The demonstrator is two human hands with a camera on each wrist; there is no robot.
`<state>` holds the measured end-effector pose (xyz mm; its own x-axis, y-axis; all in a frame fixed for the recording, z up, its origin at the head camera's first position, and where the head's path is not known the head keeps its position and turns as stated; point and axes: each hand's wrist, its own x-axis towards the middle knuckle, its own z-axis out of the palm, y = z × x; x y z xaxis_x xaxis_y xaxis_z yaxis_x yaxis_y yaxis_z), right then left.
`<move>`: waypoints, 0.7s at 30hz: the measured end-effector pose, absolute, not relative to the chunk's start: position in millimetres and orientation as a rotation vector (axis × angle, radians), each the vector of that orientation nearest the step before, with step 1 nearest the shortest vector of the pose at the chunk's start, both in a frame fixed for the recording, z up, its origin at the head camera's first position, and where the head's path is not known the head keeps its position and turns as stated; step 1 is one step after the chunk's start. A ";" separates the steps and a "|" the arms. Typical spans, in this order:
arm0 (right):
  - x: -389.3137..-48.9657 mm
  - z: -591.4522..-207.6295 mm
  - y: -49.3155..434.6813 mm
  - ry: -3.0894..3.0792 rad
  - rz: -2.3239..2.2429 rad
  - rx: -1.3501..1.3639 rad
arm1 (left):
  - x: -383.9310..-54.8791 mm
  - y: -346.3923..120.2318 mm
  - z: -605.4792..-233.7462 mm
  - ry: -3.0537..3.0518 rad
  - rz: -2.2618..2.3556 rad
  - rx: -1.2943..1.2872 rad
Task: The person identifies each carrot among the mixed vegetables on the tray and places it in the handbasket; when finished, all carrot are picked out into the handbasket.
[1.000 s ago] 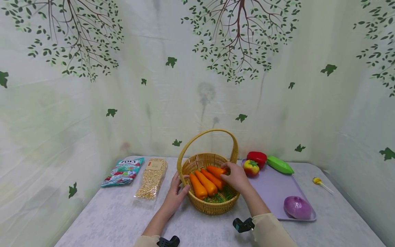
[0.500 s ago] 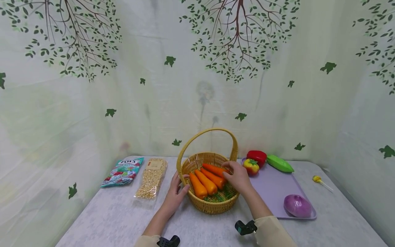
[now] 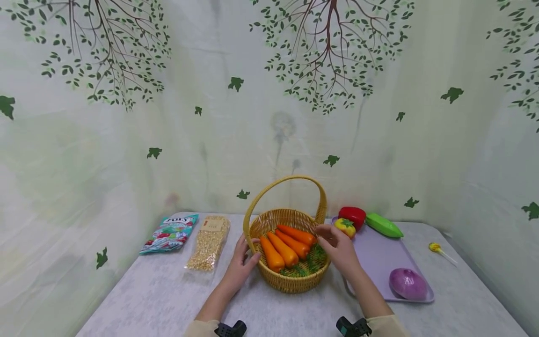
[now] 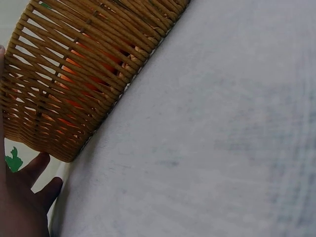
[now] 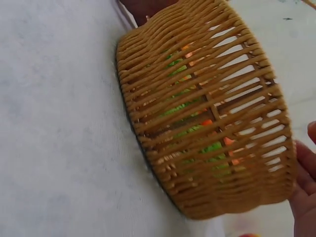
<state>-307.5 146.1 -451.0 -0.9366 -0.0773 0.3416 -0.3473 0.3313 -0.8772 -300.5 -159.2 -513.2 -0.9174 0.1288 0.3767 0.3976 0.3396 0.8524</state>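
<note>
A woven basket with a tall arched handle stands on the table. Inside it several orange carrots lie side by side, their green tops toward the front right. My left hand holds the basket's left side near the handle's foot, thumb at the rim; in the left wrist view its fingers show beyond the woven wall. My right hand hangs at the right rim, fingers loosely bent and holding nothing. In the right wrist view its fingers are right at the basket's upper edge.
Right of the basket lies a purple tray with a purple onion, a red pepper, a yellow-red one and a green vegetable. A lollipop lies farther right. A snack bag and a corn-kernel pack lie left.
My right hand has let go of the rearmost carrot and drawn back right to the rim. That carrot shifted slightly and now lies beside the others. My left hand stays at the basket.
</note>
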 end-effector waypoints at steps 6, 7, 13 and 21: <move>-294.5 -445.5 164.0 -2.410 1.473 0.455 | -305.2 -164.5 -509.4 -2.398 -1.571 -0.505; -293.5 -444.7 167.4 -2.418 1.408 0.472 | -305.5 -165.5 -507.8 -2.410 -1.566 -0.499; -287.2 -439.0 190.9 -2.523 1.002 0.444 | -301.5 -178.1 -493.2 -2.577 -1.514 -0.462; -287.4 -431.2 218.3 -2.720 0.466 0.231 | -290.8 -201.7 -459.8 -2.748 -1.219 -0.428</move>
